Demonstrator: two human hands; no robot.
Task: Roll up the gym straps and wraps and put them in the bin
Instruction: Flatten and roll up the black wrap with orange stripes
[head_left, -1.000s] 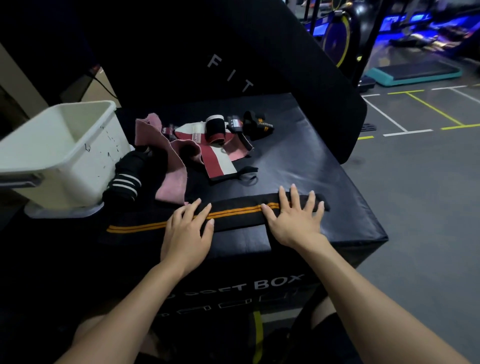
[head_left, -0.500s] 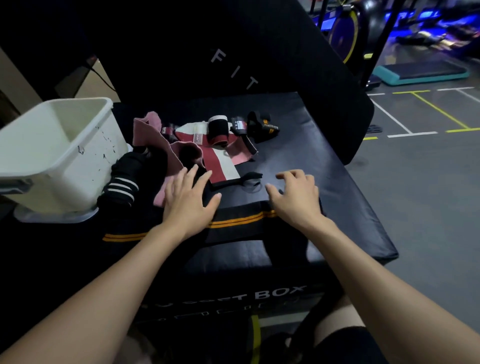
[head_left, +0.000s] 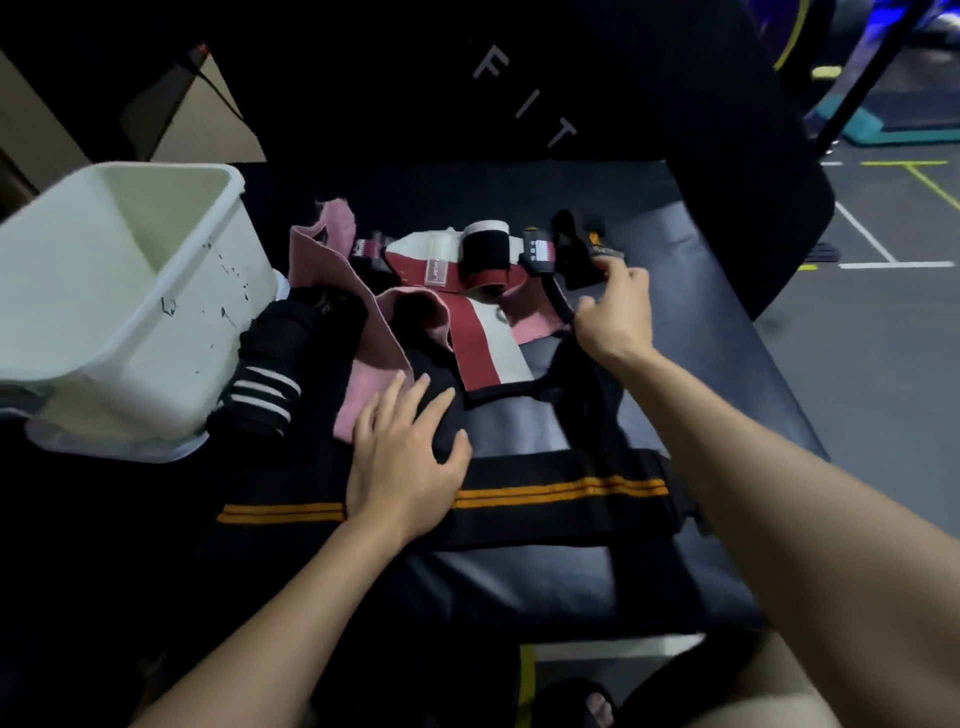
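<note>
Straps and wraps lie heaped on the black padded box, none rolled into the bin yet. White bin stands at 9 o'clock on the box top, tilted in the wide-angle view, interior bare as far as visible. Just beside its near corner: a black wrap with white stripes, bunched. Next over, a pink wrap trails from 12 toward 6, overlapping a red-and-white wrap. Left hand rests flat, fingers straight and spread, on dark fabric at the centre, wrist crossing a long black strap with orange stripes laid out from 9 to 3. A rolled black-and-white wrap sits at 12. Right hand, at 1 o'clock, curls its fingers around a black strap by the black wrist gear.
</note>
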